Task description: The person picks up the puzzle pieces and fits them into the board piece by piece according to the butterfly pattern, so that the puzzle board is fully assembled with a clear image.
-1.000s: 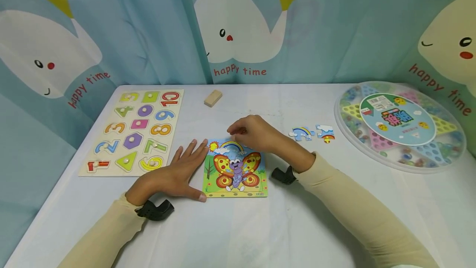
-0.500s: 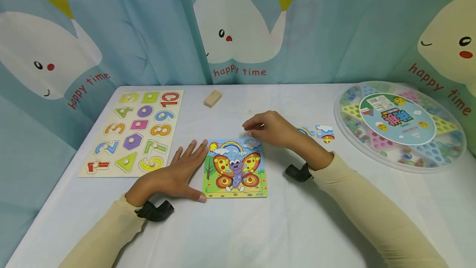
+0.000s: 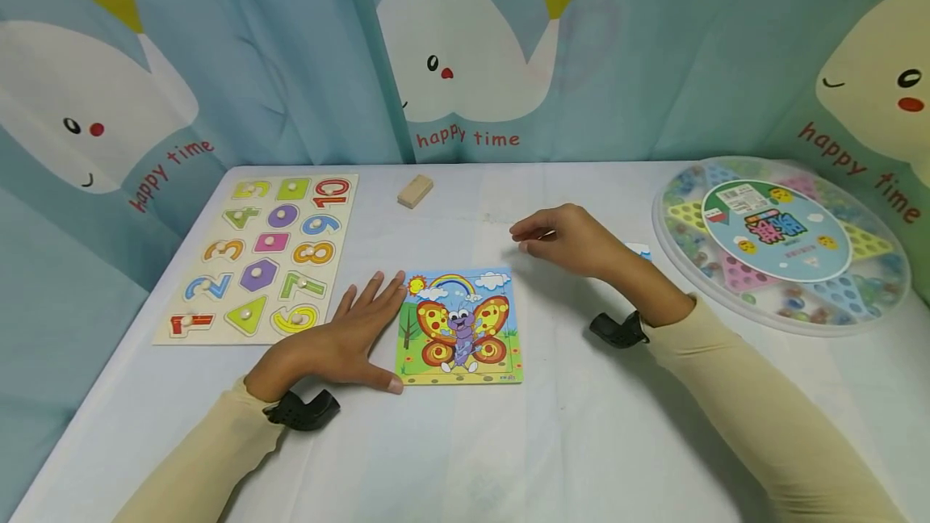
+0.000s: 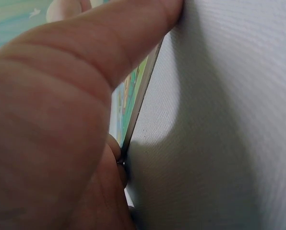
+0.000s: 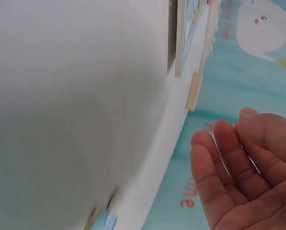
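A square butterfly jigsaw puzzle (image 3: 462, 329) lies flat on the white table. My left hand (image 3: 349, 345) rests beside it with fingers spread and straight, fingertips and thumb against its left edge. In the left wrist view the puzzle's side (image 4: 142, 91) shows past the thumb. My right hand (image 3: 570, 240) hovers above the table, right of and beyond the puzzle, its fingers loosely bent. The right wrist view shows nothing between those fingers (image 5: 244, 167). A loose puzzle piece (image 3: 639, 249) peeks out behind the right wrist, which hides most of it.
A wooden number-and-shape board (image 3: 261, 265) lies at the left. Behind the puzzle is a small wooden block (image 3: 416, 191). A round clear game case with marbles (image 3: 781, 244) stands at the right. A blue whale-print curtain (image 3: 305, 63) hangs along the table's back edge.
My right hand has lifted off the puzzle's top edge and moved right and away, its arm now covering most of the loose pieces. The left hand has stayed in place.
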A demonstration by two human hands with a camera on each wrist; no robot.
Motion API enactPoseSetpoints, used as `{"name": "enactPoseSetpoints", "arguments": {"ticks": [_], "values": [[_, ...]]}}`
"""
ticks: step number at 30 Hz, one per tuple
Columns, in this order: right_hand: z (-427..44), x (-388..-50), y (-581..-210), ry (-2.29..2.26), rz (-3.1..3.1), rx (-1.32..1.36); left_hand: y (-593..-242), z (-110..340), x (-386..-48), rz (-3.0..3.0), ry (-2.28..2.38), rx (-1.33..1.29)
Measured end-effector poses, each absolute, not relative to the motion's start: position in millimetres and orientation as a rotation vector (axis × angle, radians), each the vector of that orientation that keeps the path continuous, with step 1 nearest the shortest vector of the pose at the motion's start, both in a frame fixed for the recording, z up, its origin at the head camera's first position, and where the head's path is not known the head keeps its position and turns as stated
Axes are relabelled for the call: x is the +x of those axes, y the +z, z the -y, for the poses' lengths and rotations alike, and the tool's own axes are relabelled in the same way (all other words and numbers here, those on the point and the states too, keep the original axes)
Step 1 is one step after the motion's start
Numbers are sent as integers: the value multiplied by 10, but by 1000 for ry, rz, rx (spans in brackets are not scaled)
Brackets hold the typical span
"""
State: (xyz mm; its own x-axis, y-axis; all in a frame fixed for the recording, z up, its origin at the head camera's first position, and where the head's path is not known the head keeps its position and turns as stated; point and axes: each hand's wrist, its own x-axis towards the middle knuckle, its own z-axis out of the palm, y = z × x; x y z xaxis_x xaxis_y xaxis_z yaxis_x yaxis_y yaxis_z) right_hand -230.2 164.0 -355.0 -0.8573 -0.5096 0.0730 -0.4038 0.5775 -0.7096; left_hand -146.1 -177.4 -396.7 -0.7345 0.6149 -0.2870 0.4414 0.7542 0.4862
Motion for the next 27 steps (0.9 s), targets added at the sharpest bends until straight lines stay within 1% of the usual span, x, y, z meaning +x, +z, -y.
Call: {"name": "enactPoseSetpoints", "arguments": {"ticks": [7, 15, 27], "values": [[-1876, -2305, -3516, -1153, -2719, -637, -3975, 1782, -1474, -2516, 530, 801], [-2112, -2256, -3545, -1021, -2771, -665, -3988, 1783, -1478, -2520, 531, 800], [-2272, -2230, -3636, -967, -2756, -579, -3999, 1778, -1471, -2524, 530, 792]]}}
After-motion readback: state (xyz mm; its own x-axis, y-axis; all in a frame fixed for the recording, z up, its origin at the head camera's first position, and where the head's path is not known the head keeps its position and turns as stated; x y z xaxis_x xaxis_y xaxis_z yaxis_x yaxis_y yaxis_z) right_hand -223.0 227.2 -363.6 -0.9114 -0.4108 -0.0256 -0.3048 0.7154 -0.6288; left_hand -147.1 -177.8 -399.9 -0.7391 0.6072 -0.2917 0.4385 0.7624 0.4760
